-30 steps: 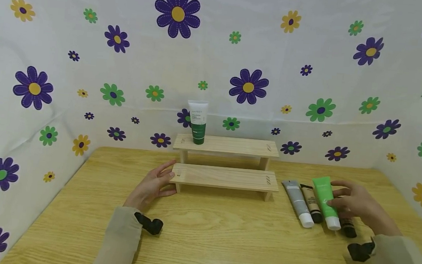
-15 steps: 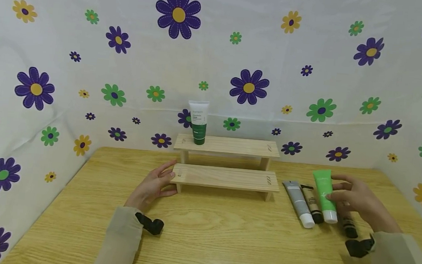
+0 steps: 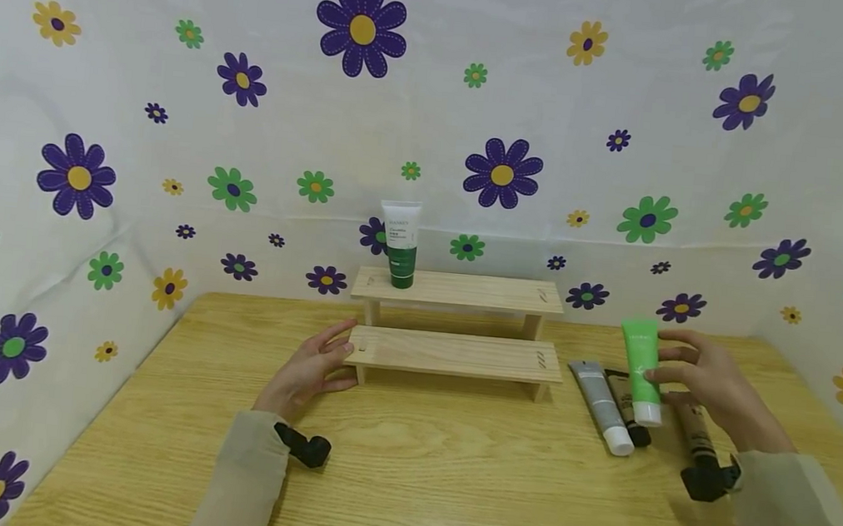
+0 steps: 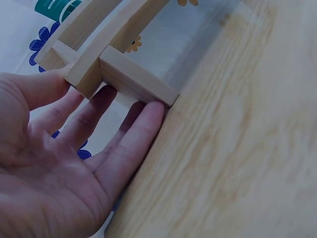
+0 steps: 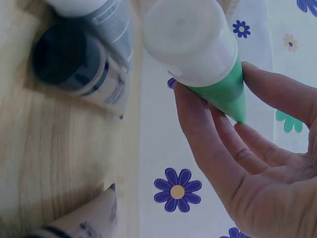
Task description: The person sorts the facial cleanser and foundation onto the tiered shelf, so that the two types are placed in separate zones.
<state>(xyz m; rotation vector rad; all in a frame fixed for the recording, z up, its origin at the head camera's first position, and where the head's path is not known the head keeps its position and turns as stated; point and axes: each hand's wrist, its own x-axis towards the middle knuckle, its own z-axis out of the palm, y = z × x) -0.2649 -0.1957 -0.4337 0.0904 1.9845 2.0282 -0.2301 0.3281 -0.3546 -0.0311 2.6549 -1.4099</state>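
Observation:
My right hand [image 3: 705, 380] pinches a light green tube [image 3: 641, 370] with a white cap, thumb on one side and fingers on the other. The tube is held cap down, above the other tubes. In the right wrist view its white cap [image 5: 188, 37] faces the camera. My left hand [image 3: 310, 370] touches the left end of a two-step wooden stand [image 3: 451, 354]. In the left wrist view the thumb [image 4: 47, 88] meets the lower board's end, and fairly straight fingers [image 4: 136, 141] rest against the leg below it.
A white and dark green tube [image 3: 402, 245] stands cap down on the stand's upper step, left side. On the table right of the stand lie a grey tube [image 3: 600, 406], a beige tube with a black cap [image 3: 640, 435], and another beige tube [image 3: 694, 429]. Flowered cloth [image 3: 498, 245] hangs behind.
My right hand has lifted the green tube off the table and moved it up and slightly left, uncovering more of the beige tube beneath. The left hand stays at the stand.

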